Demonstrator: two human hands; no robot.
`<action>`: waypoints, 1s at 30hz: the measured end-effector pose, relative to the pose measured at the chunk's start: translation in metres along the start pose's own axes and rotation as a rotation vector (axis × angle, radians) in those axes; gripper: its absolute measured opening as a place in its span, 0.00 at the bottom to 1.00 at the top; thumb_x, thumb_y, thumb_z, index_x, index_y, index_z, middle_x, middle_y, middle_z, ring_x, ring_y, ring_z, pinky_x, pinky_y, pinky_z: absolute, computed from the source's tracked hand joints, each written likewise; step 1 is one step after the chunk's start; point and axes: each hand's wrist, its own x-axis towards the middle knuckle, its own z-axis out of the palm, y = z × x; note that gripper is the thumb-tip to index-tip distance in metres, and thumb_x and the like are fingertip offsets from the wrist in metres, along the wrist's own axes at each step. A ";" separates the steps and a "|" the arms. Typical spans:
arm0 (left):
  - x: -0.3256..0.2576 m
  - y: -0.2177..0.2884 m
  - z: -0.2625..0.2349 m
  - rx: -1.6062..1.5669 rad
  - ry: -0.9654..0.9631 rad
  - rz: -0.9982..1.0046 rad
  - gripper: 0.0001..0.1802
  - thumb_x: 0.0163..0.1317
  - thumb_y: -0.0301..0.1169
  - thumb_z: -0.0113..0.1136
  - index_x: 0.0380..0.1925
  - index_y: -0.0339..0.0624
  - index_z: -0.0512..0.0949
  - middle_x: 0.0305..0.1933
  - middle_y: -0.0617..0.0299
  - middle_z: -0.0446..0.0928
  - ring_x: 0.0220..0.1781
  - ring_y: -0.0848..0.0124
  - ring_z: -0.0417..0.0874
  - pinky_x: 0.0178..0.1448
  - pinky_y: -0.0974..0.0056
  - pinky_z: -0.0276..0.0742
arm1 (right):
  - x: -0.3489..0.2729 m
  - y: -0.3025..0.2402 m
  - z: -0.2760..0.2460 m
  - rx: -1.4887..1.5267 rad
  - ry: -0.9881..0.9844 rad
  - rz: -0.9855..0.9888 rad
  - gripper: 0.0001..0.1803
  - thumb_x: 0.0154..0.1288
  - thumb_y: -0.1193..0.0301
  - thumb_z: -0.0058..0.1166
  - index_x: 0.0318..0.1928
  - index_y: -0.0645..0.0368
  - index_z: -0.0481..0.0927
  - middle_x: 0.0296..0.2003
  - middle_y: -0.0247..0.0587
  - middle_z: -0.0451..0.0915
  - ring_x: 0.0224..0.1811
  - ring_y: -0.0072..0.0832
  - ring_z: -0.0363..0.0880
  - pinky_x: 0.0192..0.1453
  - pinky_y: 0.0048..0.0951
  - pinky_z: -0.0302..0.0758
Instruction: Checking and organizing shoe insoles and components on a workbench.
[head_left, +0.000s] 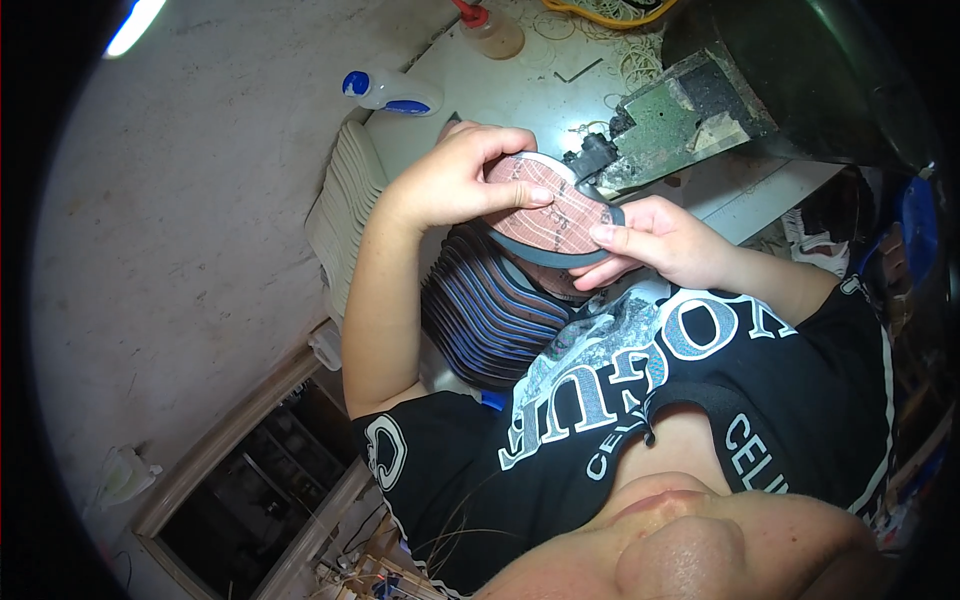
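Between my hands is a shoe insole board (568, 222), reddish-brown with pale lines and a dark strip along its rim. My left hand (462, 172) grips its left end, thumb flat on the face and fingers behind. At the right end my right hand (668, 242) pinches the rim, thumb on top and fingers underneath. The board's far edge is right by the dark working head (592, 158) of a green machine (675, 125); whether they touch I cannot tell. Beneath the board, close to my body, leans a row of dark-edged soles (490, 315).
Off-white sole pieces (345, 200) stand stacked along the table's left edge. On the pale tabletop (550, 100) are a white bottle with a blue cap (392, 92), a red-topped squeeze bottle (490, 35), a hex key (578, 70) and loose pale strands (640, 70). A wall rises at left.
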 end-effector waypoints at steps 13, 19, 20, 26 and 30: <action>-0.031 0.007 0.028 -0.216 0.225 -0.255 0.21 0.57 0.44 0.67 0.39 0.37 0.77 0.28 0.64 0.76 0.32 0.76 0.76 0.36 0.69 0.74 | 0.008 0.004 0.014 -0.118 0.237 -0.130 0.25 0.75 0.57 0.43 0.46 0.72 0.76 0.40 0.52 0.83 0.41 0.32 0.86 0.45 0.25 0.82; -0.046 0.020 0.047 -0.331 0.368 -0.483 0.18 0.60 0.39 0.66 0.37 0.35 0.75 0.32 0.65 0.77 0.33 0.79 0.76 0.38 0.72 0.73 | 0.010 0.006 0.008 -0.171 0.265 -0.144 0.27 0.72 0.53 0.48 0.38 0.70 0.80 0.38 0.49 0.84 0.38 0.30 0.86 0.40 0.23 0.82; -0.049 0.024 0.049 -0.322 0.388 -0.531 0.15 0.63 0.36 0.64 0.37 0.35 0.74 0.35 0.66 0.77 0.36 0.80 0.76 0.40 0.74 0.72 | 0.012 0.006 0.010 -0.191 0.273 -0.154 0.26 0.71 0.54 0.48 0.36 0.69 0.80 0.37 0.48 0.84 0.37 0.29 0.86 0.39 0.23 0.82; -0.050 0.050 0.074 -0.440 0.423 -0.664 0.20 0.62 0.42 0.64 0.36 0.33 0.80 0.32 0.61 0.81 0.31 0.77 0.80 0.38 0.71 0.77 | 0.020 0.012 -0.006 -0.201 0.267 -0.213 0.19 0.68 0.59 0.53 0.33 0.65 0.81 0.29 0.41 0.84 0.29 0.22 0.84 0.34 0.19 0.80; -0.048 0.054 0.094 -0.609 0.453 -0.750 0.24 0.63 0.49 0.60 0.36 0.34 0.80 0.32 0.56 0.83 0.27 0.71 0.84 0.31 0.67 0.81 | 0.018 0.007 -0.006 -0.320 0.221 -0.292 0.15 0.66 0.62 0.56 0.37 0.64 0.82 0.30 0.37 0.84 0.28 0.21 0.83 0.33 0.20 0.79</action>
